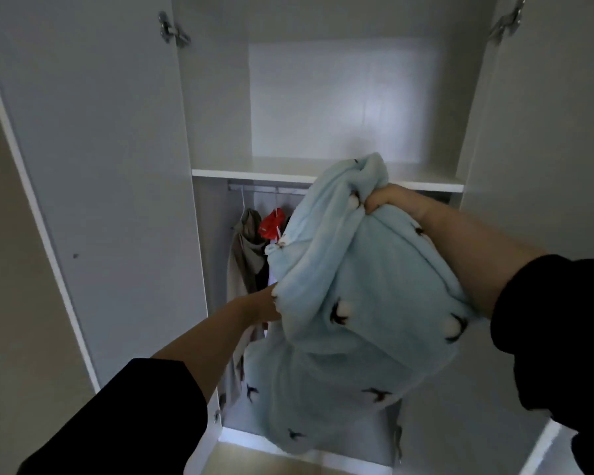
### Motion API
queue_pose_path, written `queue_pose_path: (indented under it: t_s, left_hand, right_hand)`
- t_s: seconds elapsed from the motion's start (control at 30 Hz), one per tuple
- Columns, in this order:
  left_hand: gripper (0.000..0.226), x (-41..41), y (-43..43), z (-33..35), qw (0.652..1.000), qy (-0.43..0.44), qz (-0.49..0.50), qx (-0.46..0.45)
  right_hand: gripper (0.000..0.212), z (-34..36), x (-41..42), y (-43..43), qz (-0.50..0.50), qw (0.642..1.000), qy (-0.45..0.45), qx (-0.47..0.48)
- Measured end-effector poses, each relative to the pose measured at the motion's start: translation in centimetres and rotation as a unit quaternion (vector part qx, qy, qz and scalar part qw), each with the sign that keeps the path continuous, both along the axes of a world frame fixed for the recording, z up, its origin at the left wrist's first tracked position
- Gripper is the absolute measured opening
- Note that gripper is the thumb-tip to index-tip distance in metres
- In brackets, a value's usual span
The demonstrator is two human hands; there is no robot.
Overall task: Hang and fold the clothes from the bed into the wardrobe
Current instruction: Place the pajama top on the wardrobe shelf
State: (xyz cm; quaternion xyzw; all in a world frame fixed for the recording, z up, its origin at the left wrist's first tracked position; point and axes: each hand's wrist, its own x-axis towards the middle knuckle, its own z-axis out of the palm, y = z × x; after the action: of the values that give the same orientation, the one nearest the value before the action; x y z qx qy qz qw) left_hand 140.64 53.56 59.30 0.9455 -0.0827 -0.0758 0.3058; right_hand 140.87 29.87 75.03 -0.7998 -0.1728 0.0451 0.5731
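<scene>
A large light-blue fleece garment (350, 303) with small dark and white motifs hangs bunched in front of the open wardrobe (323, 97). My right hand (390, 200) grips its top in a fist, just below the white shelf (254, 173). My left hand (264, 305) reaches under the garment's left edge; its fingers are hidden behind the cloth. The lower part of the garment droops down to near the wardrobe's base.
A hanging rail (268, 189) runs under the shelf, with a beige-grey garment (246, 248) and a red item (271, 222) on hangers at its left. Both wardrobe doors stand open, the left door (100, 200) and the right door (546, 149). The upper shelf compartment holds nothing.
</scene>
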Motion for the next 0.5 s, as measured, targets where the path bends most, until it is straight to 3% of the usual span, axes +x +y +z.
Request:
queue_pose_path:
  t_s: [0.03,0.13,0.23,0.37,0.5]
  left_hand:
    - [0.047,2.4,1.2,0.9,1.0,-0.024,0.004,0.017]
    - [0.035,6.9,3.1,5.6,0.992,-0.104,-0.038,-0.056]
    - [0.03,12.6,5.5,9.8,0.981,-0.145,-0.071,-0.104]
    - [0.036,18.9,7.5,15.6,0.985,-0.159,-0.06,-0.038]
    - [0.021,24.5,7.2,22.4,0.974,-0.224,-0.013,-0.043]
  right_hand:
    - [0.024,0.5,1.3,0.7,-0.005,1.0,0.012,0.02]
    - [0.015,2.7,4.8,1.7,-0.07,0.995,0.009,0.065]
    - [0.032,4.7,9.2,2.8,-0.132,0.987,-0.01,0.091]
    - [0.03,6.5,15.0,2.8,-0.17,0.975,-0.032,0.14]
    - [0.052,9.0,22.3,1.7,-0.255,0.951,-0.071,0.158]
